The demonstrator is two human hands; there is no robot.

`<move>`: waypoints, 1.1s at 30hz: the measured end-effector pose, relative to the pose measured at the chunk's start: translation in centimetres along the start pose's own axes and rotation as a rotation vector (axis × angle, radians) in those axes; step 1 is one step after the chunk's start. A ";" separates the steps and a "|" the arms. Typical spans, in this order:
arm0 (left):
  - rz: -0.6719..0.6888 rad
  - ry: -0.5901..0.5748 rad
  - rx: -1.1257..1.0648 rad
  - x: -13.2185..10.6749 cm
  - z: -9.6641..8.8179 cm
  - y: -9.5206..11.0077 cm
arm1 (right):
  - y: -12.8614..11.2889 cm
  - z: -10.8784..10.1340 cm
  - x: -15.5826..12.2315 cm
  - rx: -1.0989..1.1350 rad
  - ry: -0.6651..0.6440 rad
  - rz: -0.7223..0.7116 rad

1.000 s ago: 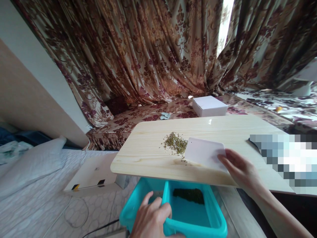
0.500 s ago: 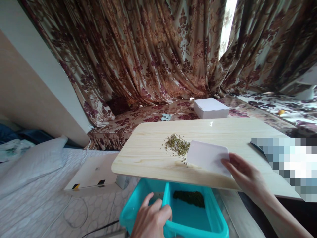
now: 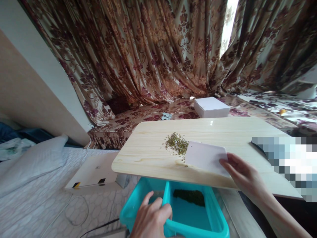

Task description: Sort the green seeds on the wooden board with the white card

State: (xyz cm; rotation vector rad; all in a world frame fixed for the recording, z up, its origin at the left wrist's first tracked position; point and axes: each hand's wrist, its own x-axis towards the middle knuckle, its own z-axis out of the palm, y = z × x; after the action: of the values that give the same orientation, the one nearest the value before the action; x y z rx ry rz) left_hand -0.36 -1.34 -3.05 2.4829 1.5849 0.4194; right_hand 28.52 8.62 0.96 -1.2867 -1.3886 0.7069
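Observation:
A small heap of green seeds [image 3: 176,144] lies on a pale wooden table top [image 3: 153,155]. My right hand [image 3: 244,177] pinches the right end of a white plastic scraper card [image 3: 204,157], whose left edge rests against the seeds. Below the table's near edge my left hand [image 3: 151,218] grips the rim and divider of a turquoise bin [image 3: 213,218]. The bin's right compartment holds a dark layer of the same seeds [image 3: 189,196].
A white box [image 3: 210,106] sits on patterned fabric behind the table, under heavy floral curtains [image 3: 148,49]. A flat white case [image 3: 94,172] and a cable [image 3: 76,208] lie on the bed to the left. A blurred patch [image 3: 284,165] covers the table's right end.
The view shifted slightly. The scraper card and my right hand crept a little to the left against the seeds; my left hand stayed on the bin.

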 end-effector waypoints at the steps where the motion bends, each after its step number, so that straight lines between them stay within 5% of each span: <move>1: -0.003 0.004 0.001 0.0 -0.1 0.1 | 0.0 0.0 0.0 0.000 -0.005 0.002; 17: -0.097 -0.018 -0.061 0.2 -1.1 1.1 | 0.2 -0.6 -1.9 0.094 -0.220 0.128; 23: -0.098 -0.014 -0.036 0.5 -1.1 1.1 | 0.2 -2.0 -1.2 0.050 0.077 0.108; 33: 0.053 0.023 -0.021 -0.1 0.6 -1.2 | 0.5 -0.1 -0.4 0.041 0.081 0.126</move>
State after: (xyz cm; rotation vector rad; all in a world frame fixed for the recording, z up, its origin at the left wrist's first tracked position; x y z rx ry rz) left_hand -1.23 -0.89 -3.92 2.5174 1.5180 0.4714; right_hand 28.73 8.34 0.41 -1.3643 -1.2301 0.7561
